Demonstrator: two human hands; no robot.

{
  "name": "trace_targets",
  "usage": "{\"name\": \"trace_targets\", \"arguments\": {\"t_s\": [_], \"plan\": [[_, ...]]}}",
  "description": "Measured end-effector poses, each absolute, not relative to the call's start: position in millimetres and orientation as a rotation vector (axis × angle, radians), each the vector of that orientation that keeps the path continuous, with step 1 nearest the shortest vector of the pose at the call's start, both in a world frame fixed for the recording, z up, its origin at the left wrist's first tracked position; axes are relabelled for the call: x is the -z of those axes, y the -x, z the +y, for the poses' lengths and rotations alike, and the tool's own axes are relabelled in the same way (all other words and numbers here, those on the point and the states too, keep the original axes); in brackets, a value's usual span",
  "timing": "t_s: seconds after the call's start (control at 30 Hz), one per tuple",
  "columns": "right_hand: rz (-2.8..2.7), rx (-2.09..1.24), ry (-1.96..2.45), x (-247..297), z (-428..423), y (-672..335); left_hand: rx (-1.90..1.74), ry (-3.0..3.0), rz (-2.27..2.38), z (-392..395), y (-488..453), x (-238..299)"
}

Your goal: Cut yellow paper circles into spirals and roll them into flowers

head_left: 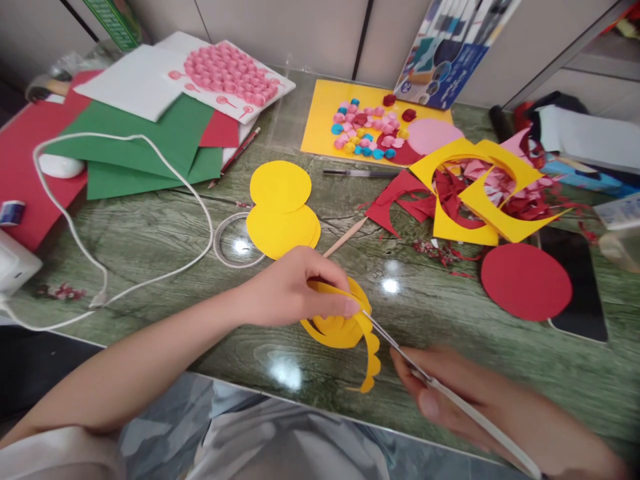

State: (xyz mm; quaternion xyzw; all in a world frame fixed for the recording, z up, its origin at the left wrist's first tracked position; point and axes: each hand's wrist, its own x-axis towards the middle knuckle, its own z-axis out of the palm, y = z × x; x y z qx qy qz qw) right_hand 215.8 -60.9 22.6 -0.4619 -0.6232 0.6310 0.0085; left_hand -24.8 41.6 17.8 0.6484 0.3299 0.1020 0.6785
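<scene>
A spiral-cut yellow paper (335,333) with a scalloped outer edge is pinched between the thumb and fingers of my left hand (295,287). One wavy end of it hangs down to the right. My right hand (450,393), slightly blurred, holds long tweezers (425,377) with thin metal tips and a whitish body. Their tips meet the yellow strip right by my left thumb; whether they grip it is unclear. Just beyond my left hand lie overlapping yellow paper circles (283,227), next to a tape roll (219,245) and a wooden stick (345,239).
Yellow and red paper scraps (465,227) pile up at the right, near a red paper circle (525,281) overlapping a phone (580,287). Small rolled paper flowers sit on a yellow sheet (317,120). A white cable (145,287) loops across the left, by green sheets (145,140).
</scene>
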Motion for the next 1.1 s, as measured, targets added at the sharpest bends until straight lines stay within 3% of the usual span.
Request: {"name": "trace_targets", "arguments": {"t_s": [0.37,1.1], "plan": [[-2.253,-1.942,1.427,-22,-63,-217,-0.154,-1.548,0.561,46,29,-16],[-2.262,-2.092,1.364,-13,-63,-215,0.046,-1.759,0.378,47,27,-7]]}}
